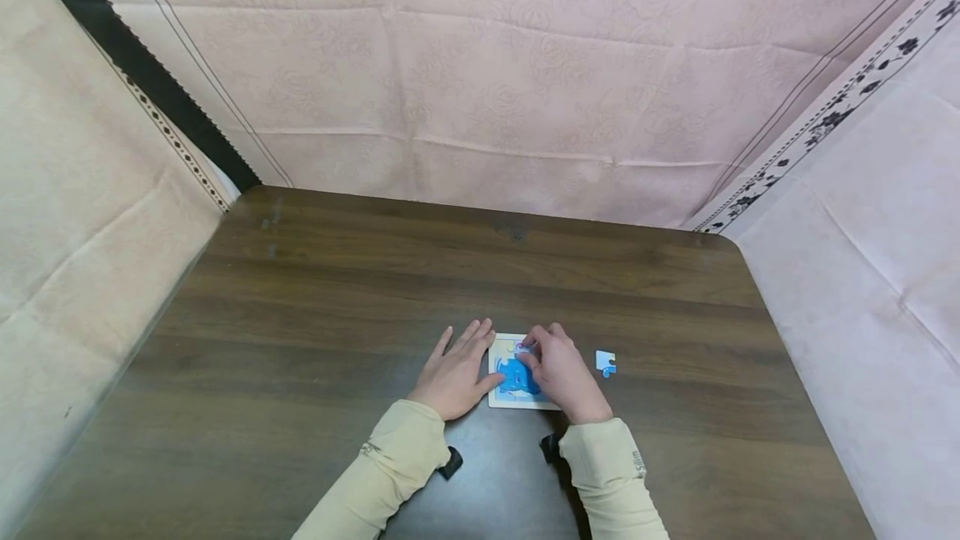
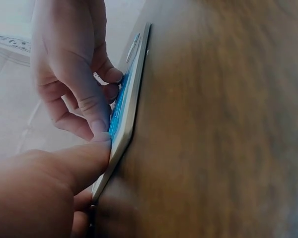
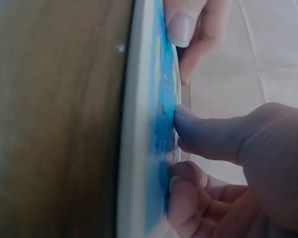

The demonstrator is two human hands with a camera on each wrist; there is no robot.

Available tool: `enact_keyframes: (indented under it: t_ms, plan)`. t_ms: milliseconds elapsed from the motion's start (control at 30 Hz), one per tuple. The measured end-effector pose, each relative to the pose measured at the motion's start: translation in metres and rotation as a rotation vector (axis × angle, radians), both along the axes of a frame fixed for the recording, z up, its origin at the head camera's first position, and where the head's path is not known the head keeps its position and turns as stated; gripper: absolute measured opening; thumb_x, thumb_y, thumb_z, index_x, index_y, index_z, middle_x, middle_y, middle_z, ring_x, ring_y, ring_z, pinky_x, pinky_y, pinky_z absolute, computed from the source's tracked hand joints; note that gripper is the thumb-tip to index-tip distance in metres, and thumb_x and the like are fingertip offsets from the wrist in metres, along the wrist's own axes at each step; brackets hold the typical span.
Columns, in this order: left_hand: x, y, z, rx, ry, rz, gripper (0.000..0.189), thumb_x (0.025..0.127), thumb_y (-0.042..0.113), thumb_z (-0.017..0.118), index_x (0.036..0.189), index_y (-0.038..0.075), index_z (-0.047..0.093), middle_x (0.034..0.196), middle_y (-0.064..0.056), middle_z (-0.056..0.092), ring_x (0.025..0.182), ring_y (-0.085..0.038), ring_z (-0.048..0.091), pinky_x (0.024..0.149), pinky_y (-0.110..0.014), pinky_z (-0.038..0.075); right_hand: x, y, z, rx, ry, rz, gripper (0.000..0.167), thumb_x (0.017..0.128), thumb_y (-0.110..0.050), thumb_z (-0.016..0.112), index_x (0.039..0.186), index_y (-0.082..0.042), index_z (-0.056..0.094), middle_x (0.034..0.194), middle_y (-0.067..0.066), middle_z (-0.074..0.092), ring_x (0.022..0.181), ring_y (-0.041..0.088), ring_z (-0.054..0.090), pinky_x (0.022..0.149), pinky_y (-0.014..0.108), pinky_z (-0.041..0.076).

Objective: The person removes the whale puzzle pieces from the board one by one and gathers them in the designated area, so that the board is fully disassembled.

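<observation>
A small jigsaw puzzle [image 1: 517,401] in a white frame, with a blue picture in it, lies flat on the table. My left hand [image 1: 457,373] is spread along its left side, fingers straight and thumb resting over the frame's edge. Over the upper right part of the puzzle, my right hand [image 1: 562,369] has its thumb and fingers bent down, pinching a puzzle piece at the surface; the fingers mostly hide it. In the right wrist view the right thumb [image 3: 203,131] presses against the blue picture [image 3: 164,119]. A loose blue and white puzzle piece [image 1: 606,362] lies just right of the frame.
The brown wooden table [image 1: 337,290] extends around the puzzle. Pale cloth [image 1: 480,90] hangs behind its far edge, with more cloth at the left and right sides. Black straps [image 1: 452,463] show at both wrists, below light yellow sleeves [image 1: 397,457].
</observation>
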State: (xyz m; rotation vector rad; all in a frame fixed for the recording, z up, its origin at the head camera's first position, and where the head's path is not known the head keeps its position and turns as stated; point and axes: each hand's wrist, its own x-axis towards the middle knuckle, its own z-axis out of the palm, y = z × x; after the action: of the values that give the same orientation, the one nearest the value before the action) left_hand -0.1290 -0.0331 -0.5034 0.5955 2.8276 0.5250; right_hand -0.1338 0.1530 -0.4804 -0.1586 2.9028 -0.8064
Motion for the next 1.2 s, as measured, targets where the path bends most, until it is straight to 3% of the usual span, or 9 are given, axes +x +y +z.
enact_keyframes:
  t_ms: [400, 600, 867, 1200]
  plan:
    - [0.001, -0.0018, 0.0005, 0.005, -0.007, 0.015, 0.077, 0.092, 0.057, 0.055, 0.152, 0.015, 0.034, 0.161, -0.001, 0.02, 0.148, -0.019, 0.012, 0.118, -0.051, 0.005, 0.0043, -0.0068, 0.0011, 0.08, 0.055, 0.046, 0.022, 0.091, -0.017, 0.07, 0.109, -0.006, 0.064, 0.095, 0.01, 0.051, 0.07, 0.019, 0.059, 0.076, 0.037, 0.058]
    - [0.0036, -0.0003, 0.0, 0.012, -0.014, 0.01, 0.076, 0.092, 0.056, 0.056, 0.152, 0.015, 0.034, 0.161, -0.001, 0.02, 0.148, -0.019, 0.012, 0.118, -0.051, 0.005, 0.0043, -0.0045, -0.0009, 0.086, 0.03, 0.05, 0.024, 0.092, -0.017, 0.069, 0.111, -0.007, 0.059, 0.096, 0.011, 0.05, 0.066, 0.018, 0.057, 0.074, 0.037, 0.059]
    - [0.0035, 0.0006, 0.0002, 0.014, 0.0, 0.01, 0.077, 0.092, 0.056, 0.056, 0.152, 0.014, 0.034, 0.161, -0.001, 0.021, 0.148, -0.019, 0.013, 0.118, -0.051, 0.006, 0.0036, -0.0025, 0.0005, 0.09, -0.001, 0.05, 0.021, 0.095, -0.015, 0.064, 0.113, -0.007, 0.06, 0.097, 0.01, 0.05, 0.074, 0.02, 0.058, 0.079, 0.038, 0.058]
    - [0.0002, 0.0008, 0.0003, 0.007, -0.003, 0.011, 0.076, 0.092, 0.058, 0.054, 0.153, 0.015, 0.033, 0.161, -0.001, 0.019, 0.148, -0.018, 0.012, 0.118, -0.05, 0.005, 0.0036, 0.0012, 0.0014, 0.072, 0.005, 0.046, 0.026, 0.091, -0.018, 0.07, 0.115, -0.01, 0.063, 0.097, 0.008, 0.049, 0.074, 0.019, 0.058, 0.078, 0.036, 0.058]
